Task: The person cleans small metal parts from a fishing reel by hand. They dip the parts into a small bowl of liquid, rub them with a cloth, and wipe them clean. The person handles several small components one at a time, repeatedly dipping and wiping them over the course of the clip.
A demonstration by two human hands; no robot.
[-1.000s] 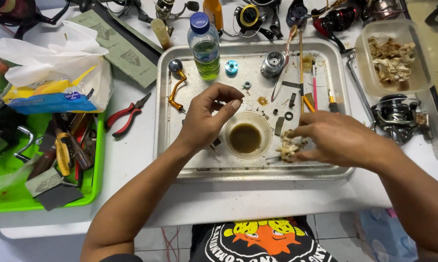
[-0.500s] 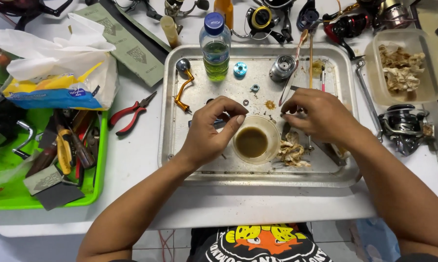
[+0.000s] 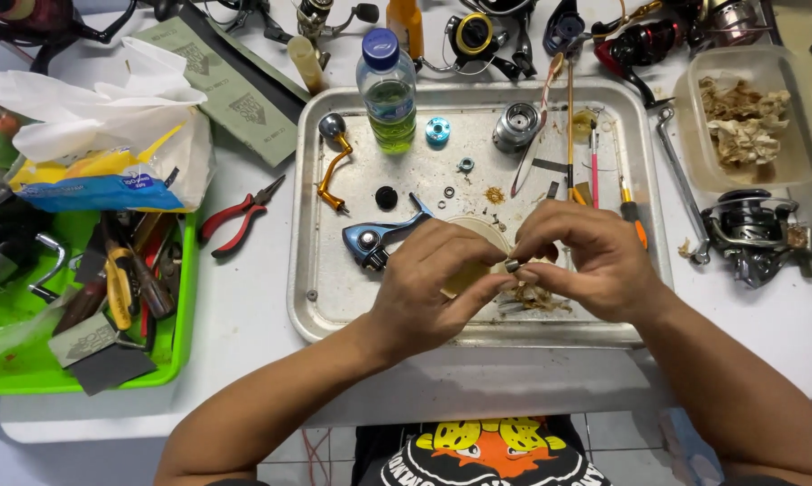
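Note:
Over the near part of a metal tray (image 3: 320,297), my left hand (image 3: 433,288) and my right hand (image 3: 586,256) meet fingertip to fingertip. Both pinch one small dark metal part (image 3: 512,265) between them. A small round cup (image 3: 467,270) of brown liquid sits under my left hand, mostly hidden. A crumpled, stained tissue (image 3: 536,297) lies beneath my right hand. On the tray lie a blue reel body piece (image 3: 374,238), a gold handle arm (image 3: 334,166), a silver spool (image 3: 515,126), a blue ring (image 3: 437,130) and small washers.
A plastic bottle (image 3: 388,90) of green liquid stands at the tray's far edge. Red pliers (image 3: 239,216) lie left of the tray, beside a green tool tray (image 3: 181,360). A tub of used tissue (image 3: 748,121) and a fishing reel (image 3: 752,234) sit right.
My right hand left the tissue and came to my left hand. Both hands rose off the cup and now pinch a small part together. The view shifted.

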